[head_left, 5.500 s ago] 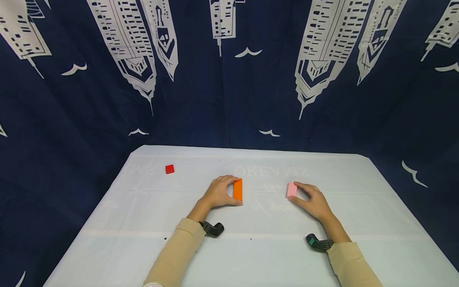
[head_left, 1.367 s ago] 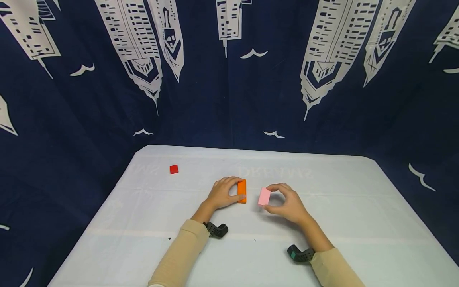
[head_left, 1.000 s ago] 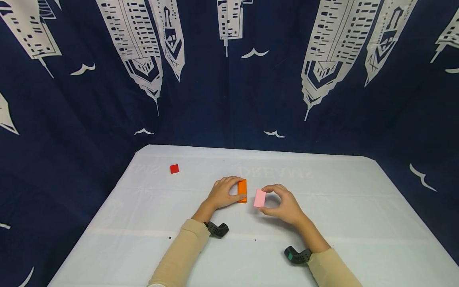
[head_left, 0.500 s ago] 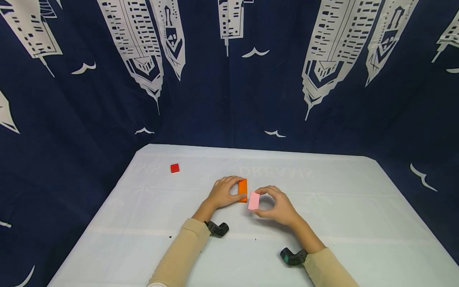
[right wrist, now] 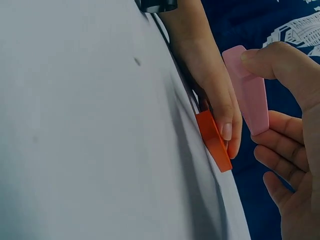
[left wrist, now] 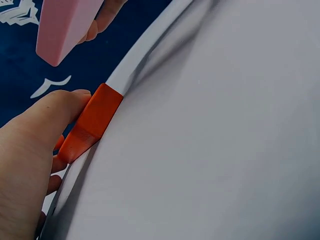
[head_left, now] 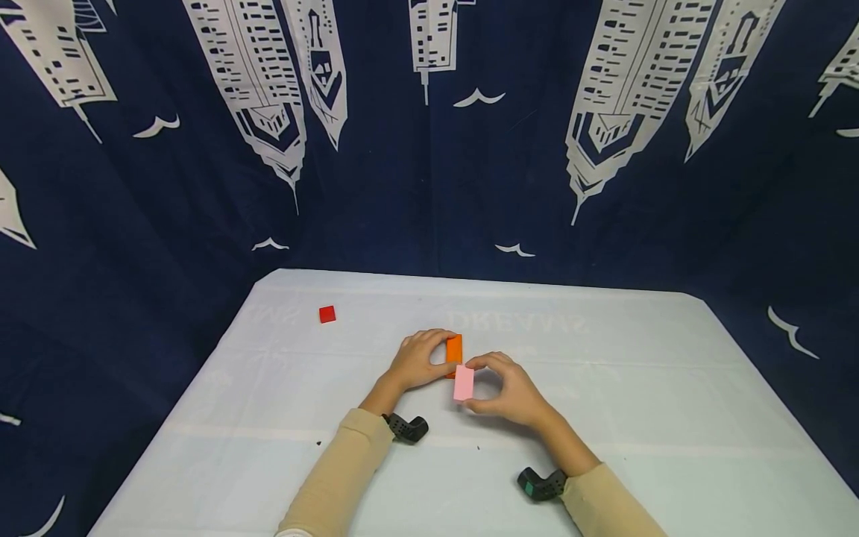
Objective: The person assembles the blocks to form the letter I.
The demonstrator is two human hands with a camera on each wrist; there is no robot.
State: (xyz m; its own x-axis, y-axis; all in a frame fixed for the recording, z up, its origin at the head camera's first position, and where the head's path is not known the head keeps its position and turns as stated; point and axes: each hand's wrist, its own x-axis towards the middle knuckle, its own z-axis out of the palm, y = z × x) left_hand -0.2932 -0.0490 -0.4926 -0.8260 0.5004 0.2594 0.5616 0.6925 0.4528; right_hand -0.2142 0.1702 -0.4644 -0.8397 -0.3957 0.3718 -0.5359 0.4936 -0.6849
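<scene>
An orange block [head_left: 454,347] rests on the white table, its long side pointing away from me. My left hand [head_left: 414,362] grips it from the left, thumb at the near part and fingers at the far end; the left wrist view shows the thumb along the orange block [left wrist: 98,111]. My right hand [head_left: 510,389] pinches a pink block [head_left: 464,383] by its two ends between thumb and fingers. In the right wrist view the pink block [right wrist: 254,100] is held up off the table, above the orange block [right wrist: 214,140]. From the head, it overlaps the orange block's near end.
A small red block [head_left: 326,314] lies at the back left of the white table [head_left: 671,388]. Behind the table hangs a dark blue cloth [head_left: 429,171] printed with white buildings and birds. Black wrist cameras sit on both wrists.
My right hand has lifted the pink block from the table at the right and carried it left to the orange block's near end. My left hand stays on the orange block.
</scene>
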